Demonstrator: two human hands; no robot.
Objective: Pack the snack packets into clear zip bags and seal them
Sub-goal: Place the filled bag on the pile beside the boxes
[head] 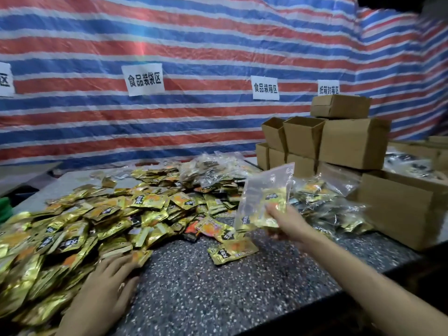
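Note:
A big heap of gold snack packets covers the left half of the speckled table. My left hand lies on the near edge of that heap, fingers spread over the packets. My right hand holds up a clear zip bag by its lower end, mouth upward; a few gold packets sit in its bottom. One loose packet lies alone on the table under the bag. Filled clear bags are piled at the back centre and to the right.
Brown cardboard boxes are stacked at the back right, and a larger carton stands beside my right arm. A striped tarpaulin with white paper signs hangs behind the table. The table's front edge runs along the lower right.

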